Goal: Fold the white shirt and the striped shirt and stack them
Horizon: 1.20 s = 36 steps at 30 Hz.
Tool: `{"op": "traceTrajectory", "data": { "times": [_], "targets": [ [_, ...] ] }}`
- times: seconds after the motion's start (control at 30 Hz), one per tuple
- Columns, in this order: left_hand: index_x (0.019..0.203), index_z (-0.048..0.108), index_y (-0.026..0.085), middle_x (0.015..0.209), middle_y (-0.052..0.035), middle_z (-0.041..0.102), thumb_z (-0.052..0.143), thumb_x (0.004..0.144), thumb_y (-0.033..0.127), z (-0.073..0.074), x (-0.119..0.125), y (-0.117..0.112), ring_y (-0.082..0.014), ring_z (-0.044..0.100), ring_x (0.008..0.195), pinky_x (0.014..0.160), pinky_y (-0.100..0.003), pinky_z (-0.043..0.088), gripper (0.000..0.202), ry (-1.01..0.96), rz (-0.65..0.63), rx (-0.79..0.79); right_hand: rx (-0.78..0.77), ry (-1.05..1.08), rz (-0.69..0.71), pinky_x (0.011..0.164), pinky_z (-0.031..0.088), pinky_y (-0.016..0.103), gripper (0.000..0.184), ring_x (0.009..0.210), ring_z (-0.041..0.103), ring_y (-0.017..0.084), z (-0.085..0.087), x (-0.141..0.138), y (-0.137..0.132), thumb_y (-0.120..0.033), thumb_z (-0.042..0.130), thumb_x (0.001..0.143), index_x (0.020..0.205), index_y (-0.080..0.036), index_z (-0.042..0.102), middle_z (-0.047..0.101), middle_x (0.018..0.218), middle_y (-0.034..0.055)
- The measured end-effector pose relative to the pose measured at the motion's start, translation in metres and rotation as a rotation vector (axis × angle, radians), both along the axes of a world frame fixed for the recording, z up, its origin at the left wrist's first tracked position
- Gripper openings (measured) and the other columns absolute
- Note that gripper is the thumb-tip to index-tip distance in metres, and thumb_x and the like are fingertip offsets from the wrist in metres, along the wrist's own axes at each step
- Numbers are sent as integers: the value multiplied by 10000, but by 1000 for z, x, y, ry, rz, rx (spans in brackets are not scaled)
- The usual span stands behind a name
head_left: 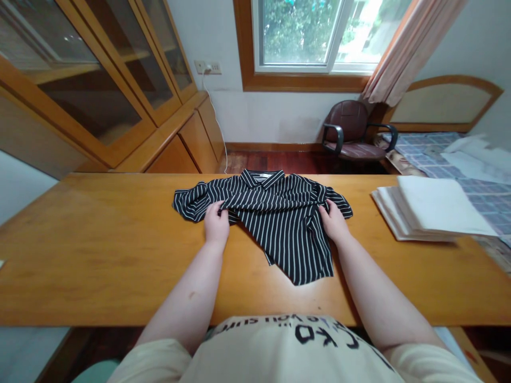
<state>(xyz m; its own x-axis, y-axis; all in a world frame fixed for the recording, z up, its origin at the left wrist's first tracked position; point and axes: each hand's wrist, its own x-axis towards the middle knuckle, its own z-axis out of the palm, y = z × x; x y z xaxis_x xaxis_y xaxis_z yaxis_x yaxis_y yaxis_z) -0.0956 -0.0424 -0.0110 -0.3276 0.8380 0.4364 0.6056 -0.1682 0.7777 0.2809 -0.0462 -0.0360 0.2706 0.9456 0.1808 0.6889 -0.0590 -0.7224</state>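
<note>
one head-worn view: faces forward, pitched down over wearer's torso [275, 354]. table [120, 244] crosses mid-frame, shirt [287, 218] near centre, close by; window [297, 34] beyond, at top. wide field: cabinet [165, 146] left, bed [433, 151] right.

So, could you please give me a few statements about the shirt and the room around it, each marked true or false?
1. The striped shirt lies on the wooden table. True.
2. No one is touching the shirt. False: the left hand and the right hand both grasp its cloth.
3. The collar is at the end nearest the person. False: it lies at the far edge of the table.
4. A white stack sits to the right of the shirt. True.
5. The curtain covers the whole window. False: it hangs at the right side, and greenery shows through the glass.
</note>
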Motion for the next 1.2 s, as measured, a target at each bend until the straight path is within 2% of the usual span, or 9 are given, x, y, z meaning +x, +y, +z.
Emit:
{"op": "traceTrajectory", "data": {
  "times": [0.13,0.23,0.37,0.5,0.6,0.73,0.87,1.07,1.2],
  "targets": [
    [957,579,207,1010,-75,571,574,785,257,4,-4,-1,-237,531,1033,978,-375,378,180,-45,192,33,76,-87,-13,1028,320,537,567,1210,474,336,7,-3,-3,-516,441,862,1274,-134,519,562,1263,185],
    [880,567,205,853,-46,590,635,743,338,3,-6,1,-241,567,877,879,-382,423,202,-91,185,-117,162,-139,115,1023,349,496,532,1197,486,307,14,-11,-10,-492,458,870,1284,-162,515,566,1262,157],
    [813,624,192,825,-69,651,517,828,432,-2,-1,1,-264,597,889,867,-376,429,264,-179,-67,-226,40,-160,329,1030,372,466,595,1215,492,291,15,-21,-16,-511,490,860,1367,-204,437,530,1326,130],
    [1054,631,167,1131,-97,648,507,827,395,-9,9,0,-251,558,1110,990,-369,391,344,-276,-402,-200,-21,-266,320,1077,307,509,701,1250,460,322,10,-25,-15,-548,545,817,1397,-183,399,519,1339,148],
    [1128,604,161,1185,-97,638,595,761,326,-13,14,1,-250,562,1125,1005,-391,394,403,-167,-498,-246,-52,-351,335,1111,256,500,747,1273,438,310,10,-25,-14,-529,566,807,1412,-139,368,491,1369,163],
    [1043,631,157,1054,-102,696,614,755,302,-11,13,2,-263,625,1009,930,-411,456,323,-70,-380,-266,-82,-420,333,1118,246,481,751,1288,425,294,11,-25,-13,-508,577,803,1414,-130,358,466,1396,158],
    [986,641,156,974,-95,709,658,735,355,-3,8,2,-259,644,948,889,-397,482,321,-167,-204,-199,-92,-442,261,1112,240,490,721,1283,429,299,9,-22,-11,-508,557,815,1398,-125,377,469,1392,164],
    [1016,611,163,996,-67,682,694,675,330,2,-5,9,-212,639,934,897,-373,479,388,-664,-159,-71,-115,-446,104,1096,230,527,692,1296,402,321,6,-16,-7,-497,542,824,1369,-95,401,477,1373,192],
    [1017,611,173,1039,-66,668,713,620,263,0,-14,15,-210,632,961,914,-378,472,420,-856,-163,-132,-98,-445,-26,1078,198,598,714,1316,350,372,7,-15,-7,-466,588,790,1360,-78,403,465,1376,206]
  ]
}}
